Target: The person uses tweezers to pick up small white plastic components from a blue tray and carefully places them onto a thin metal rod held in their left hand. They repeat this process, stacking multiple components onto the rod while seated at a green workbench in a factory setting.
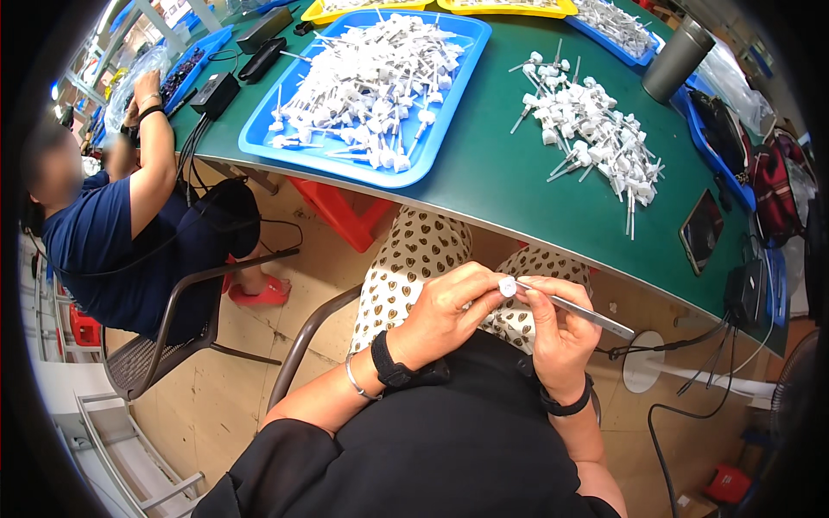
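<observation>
Over my lap, my left hand (458,306) pinches a small white plastic part (508,287) between thumb and fingers. My right hand (560,326) is closed around metal tweezers (596,319); their tips reach toward the white part, but my fingers partly cover them. Whether the tips touch it I cannot tell. Beyond my hands, a blue tray (259,138) on the table is heaped with white plastic parts with thin stems. Further right, a loose pile of similar white parts (596,129) lies directly on the green tabletop.
The green table (492,164) runs across in front of me. On its right lie a phone (701,229) and a dark metal cylinder (678,60). Yellow trays (509,7) line the far side. At left a co-worker (138,207) sits in a chair. Cables hang at the lower right.
</observation>
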Tool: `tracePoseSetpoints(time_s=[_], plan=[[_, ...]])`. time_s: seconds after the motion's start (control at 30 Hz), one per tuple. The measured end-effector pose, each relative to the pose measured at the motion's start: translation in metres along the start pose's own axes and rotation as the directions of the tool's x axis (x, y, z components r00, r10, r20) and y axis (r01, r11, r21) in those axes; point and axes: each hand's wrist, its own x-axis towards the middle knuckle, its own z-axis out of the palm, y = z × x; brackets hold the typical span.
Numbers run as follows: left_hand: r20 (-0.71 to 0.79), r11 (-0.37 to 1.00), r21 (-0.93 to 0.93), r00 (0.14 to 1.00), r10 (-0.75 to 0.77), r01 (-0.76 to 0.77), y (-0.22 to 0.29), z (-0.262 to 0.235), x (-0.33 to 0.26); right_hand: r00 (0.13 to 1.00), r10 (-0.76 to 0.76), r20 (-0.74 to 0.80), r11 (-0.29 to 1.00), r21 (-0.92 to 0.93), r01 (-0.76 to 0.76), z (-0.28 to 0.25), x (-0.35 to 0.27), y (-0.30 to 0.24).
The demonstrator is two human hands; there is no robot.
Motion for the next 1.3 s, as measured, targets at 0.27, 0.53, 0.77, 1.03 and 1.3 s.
tracePoseSetpoints(time_s=[0.27,0.53,0.77,1.03,1.3], plan=[[-0.009,0.999,0.032,0.999,0.035,-0.034,-0.001,0.000,0.000,0.998,0.057,-0.020,0.996,0.066,-0.055,0.002,0.000,-0.006],[-0.004,1.000,0.018,1.000,0.021,-0.021,0.002,-0.001,-0.001,0.999,0.026,0.032,0.998,-0.061,-0.024,-0.002,0.001,-0.005],[0.017,1.000,0.003,1.000,0.020,-0.020,-0.001,0.002,-0.004,0.983,0.128,0.131,0.989,-0.093,-0.117,-0.009,0.005,-0.009],[0.072,0.992,-0.087,0.994,-0.083,0.089,-0.007,-0.001,-0.003,0.997,0.071,-0.027,0.997,0.042,-0.070,0.000,0.000,-0.006],[0.038,0.979,-0.164,0.993,-0.115,0.119,-0.005,0.003,-0.005,0.999,0.032,0.014,0.999,-0.012,-0.032,-0.001,0.000,-0.005]])
